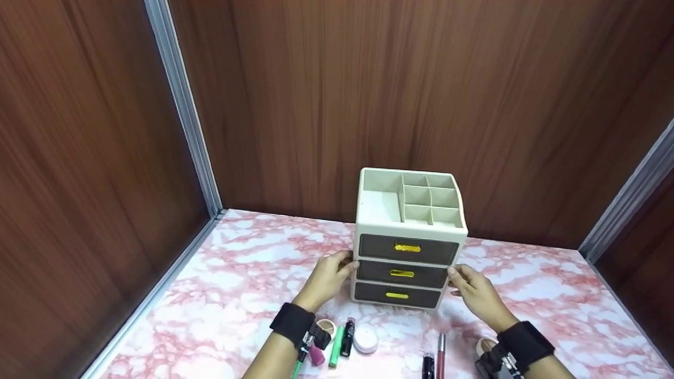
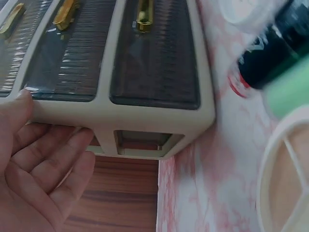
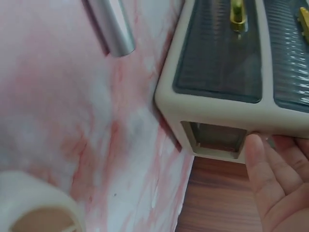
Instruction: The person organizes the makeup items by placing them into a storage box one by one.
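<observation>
A cream desktop organizer (image 1: pixel 408 247) with three dark drawers and gold handles stands on the pink marble table (image 1: pixel 237 295), with open compartments on top. My left hand (image 1: pixel 330 275) rests flat against its left side, thumb at the front edge. In the left wrist view the fingers (image 2: pixel 53 164) lie straight along the organizer (image 2: pixel 120 72) wall. My right hand (image 1: pixel 472 287) touches the right side. In the right wrist view its fingers (image 3: pixel 277 179) lie against the organizer (image 3: pixel 227 67) by the lowest drawer. All drawers are closed.
Cosmetics lie along the near table edge: a green tube (image 1: pixel 337 345), a black lipstick (image 1: pixel 347 337), a white round jar (image 1: pixel 365 339), a red pencil (image 1: pixel 440 350), a small white pot (image 1: pixel 484 346). Wooden walls enclose the table behind and on both sides.
</observation>
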`<state>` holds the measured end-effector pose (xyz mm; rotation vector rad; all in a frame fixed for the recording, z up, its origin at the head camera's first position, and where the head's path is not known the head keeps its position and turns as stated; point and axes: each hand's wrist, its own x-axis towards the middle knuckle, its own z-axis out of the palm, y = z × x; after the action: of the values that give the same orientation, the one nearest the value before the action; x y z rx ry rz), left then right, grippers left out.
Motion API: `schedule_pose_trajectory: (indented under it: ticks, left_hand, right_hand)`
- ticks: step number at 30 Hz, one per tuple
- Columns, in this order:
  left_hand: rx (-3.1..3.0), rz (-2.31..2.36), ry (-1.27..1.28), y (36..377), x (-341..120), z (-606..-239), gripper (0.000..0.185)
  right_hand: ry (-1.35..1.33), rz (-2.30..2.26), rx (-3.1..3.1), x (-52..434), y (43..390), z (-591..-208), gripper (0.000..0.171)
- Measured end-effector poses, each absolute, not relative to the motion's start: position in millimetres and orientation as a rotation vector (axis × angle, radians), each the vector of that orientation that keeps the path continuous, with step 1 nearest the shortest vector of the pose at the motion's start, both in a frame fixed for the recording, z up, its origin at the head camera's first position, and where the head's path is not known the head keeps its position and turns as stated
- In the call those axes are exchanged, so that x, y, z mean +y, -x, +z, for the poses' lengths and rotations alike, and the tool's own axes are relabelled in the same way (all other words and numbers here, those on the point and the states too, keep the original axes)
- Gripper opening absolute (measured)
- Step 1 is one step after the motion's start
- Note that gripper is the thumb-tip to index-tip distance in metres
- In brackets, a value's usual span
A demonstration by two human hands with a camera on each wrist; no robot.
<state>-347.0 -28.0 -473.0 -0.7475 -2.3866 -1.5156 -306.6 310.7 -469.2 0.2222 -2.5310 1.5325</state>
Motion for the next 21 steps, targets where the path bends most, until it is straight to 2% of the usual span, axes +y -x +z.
schedule_pose_trajectory:
  ticks: [6, 11, 16, 21]
  left_hand:
    - [-2.212, -1.945, 0.612, 348.8, -24.6, -476.9, 0.035]
    - [-2.046, -2.202, 0.48, 339.5, -23.6, -465.9, 0.029]
    - [-1.958, -2.3, 0.344, 326.0, -17.5, -454.2, 0.027]
    - [-1.936, -2.304, 0.243, 323.8, -11.5, -460.1, 0.03]
  right_hand:
    - [-0.089, 1.844, -2.225, 303.3, 297.6, -455.6, 0.049]
    - [-0.018, 1.88, -1.932, 286.3, 289.8, -437.1, 0.041]
    - [-0.03, 1.866, -1.692, 268.0, 279.8, -421.9, 0.03]
    - [-0.106, 1.885, -1.652, 249.8, 271.6, -414.7, 0.026]
